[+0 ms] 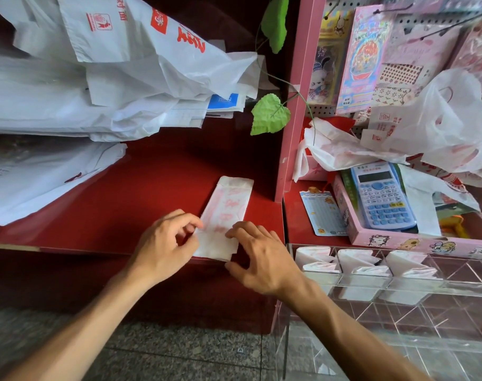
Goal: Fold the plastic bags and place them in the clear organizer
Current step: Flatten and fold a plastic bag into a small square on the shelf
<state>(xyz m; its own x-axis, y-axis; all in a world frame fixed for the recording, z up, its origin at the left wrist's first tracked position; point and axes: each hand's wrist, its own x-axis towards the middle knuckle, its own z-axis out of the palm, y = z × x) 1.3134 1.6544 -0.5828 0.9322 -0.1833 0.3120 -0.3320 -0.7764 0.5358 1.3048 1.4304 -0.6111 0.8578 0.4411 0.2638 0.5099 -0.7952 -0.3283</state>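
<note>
A white plastic bag with faint red print (226, 213) lies folded into a long narrow strip on the red counter (141, 193). Its near end is doubled over at the counter's front edge. My left hand (165, 240) pinches the strip's left edge between thumb and forefinger. My right hand (259, 257) presses its fingertips on the strip's right side near the fold. To the right stands the clear organizer (399, 292), with several folded white bags (363, 265) in its back compartments.
Loose white bags with red logos (110, 78) are piled at the back left. More crumpled bags (440, 133) lie at the right, over a pink box (399, 237) holding a blue calculator (382, 196). A pink display rack (295, 105) rises right of the counter.
</note>
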